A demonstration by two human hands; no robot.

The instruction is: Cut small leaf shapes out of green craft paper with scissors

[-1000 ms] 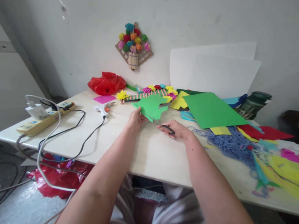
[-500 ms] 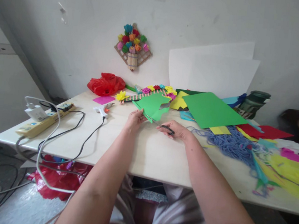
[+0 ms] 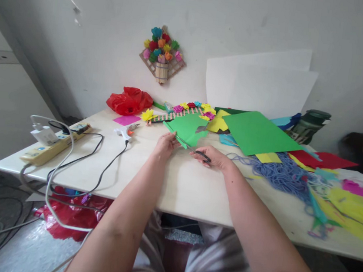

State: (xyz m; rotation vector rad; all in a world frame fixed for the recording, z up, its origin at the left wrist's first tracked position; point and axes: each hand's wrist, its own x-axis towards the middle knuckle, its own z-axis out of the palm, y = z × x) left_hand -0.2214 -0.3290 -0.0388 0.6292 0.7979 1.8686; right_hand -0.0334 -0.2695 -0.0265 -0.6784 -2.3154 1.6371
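Note:
My left hand (image 3: 166,144) pinches the near left edge of a green paper sheet (image 3: 187,128), which has a ragged cut-out on its right side. Closed around black-handled scissors (image 3: 202,156) is my right hand (image 3: 211,156); their blades reach left along the sheet's near edge, close to my left fingertips. Behind the sheet lies a woven strip frame (image 3: 173,115) trimmed with paper flowers in yellow, pink, red and blue. A white glue gun (image 3: 124,133) rests to the left of my left hand.
A power strip (image 3: 49,147) with plugs and cables occupies the table's left end. A red plastic bag (image 3: 129,101) sits at the back. To the right are a larger green sheet (image 3: 260,134), blue yarn (image 3: 278,173), paper scraps and a dark bottle (image 3: 310,126).
The green sheet has shifted slightly right, and its right side has tipped a little. My left hand moved slightly right with it; the scissors stay at its near edge.

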